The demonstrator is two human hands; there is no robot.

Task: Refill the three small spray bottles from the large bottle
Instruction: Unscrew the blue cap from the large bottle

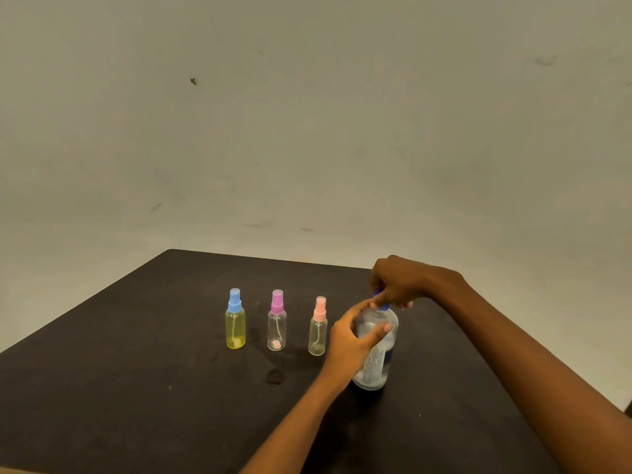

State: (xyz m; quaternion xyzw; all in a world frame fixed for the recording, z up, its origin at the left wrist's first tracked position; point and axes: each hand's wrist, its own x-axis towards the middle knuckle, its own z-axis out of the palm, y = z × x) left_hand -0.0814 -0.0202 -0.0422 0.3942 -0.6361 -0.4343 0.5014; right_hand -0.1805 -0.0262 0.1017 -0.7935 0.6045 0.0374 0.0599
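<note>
So we've got the large bottle (375,369) standing upright on the dark table (136,388), on the right side and a bit nearer to us than the small ones. It's clear, with a white printed label down its side. Our left hand (354,338) is wrapped around its upper part, fingers (379,331) curled round the shoulder and gripping it. Our right hand (398,285) comes in from the right above it, fingers closed on the blue cap (383,305) at the top of the neck. Can't tell whether the cap is loose or tight.

The three small spray bottles stand upright in a row just left of the large one, none touching. The yellow spray bottle (235,328) with a blue top is farthest left, the purple-topped spray bottle (276,331) is in the middle, and the pink-topped spray bottle (318,336) is closest to our left hand. All three have their tops on.

There's a dark wet-looking spot (274,376) on the table near the middle one, and a plain scuffed wall (307,114) behind.
</note>
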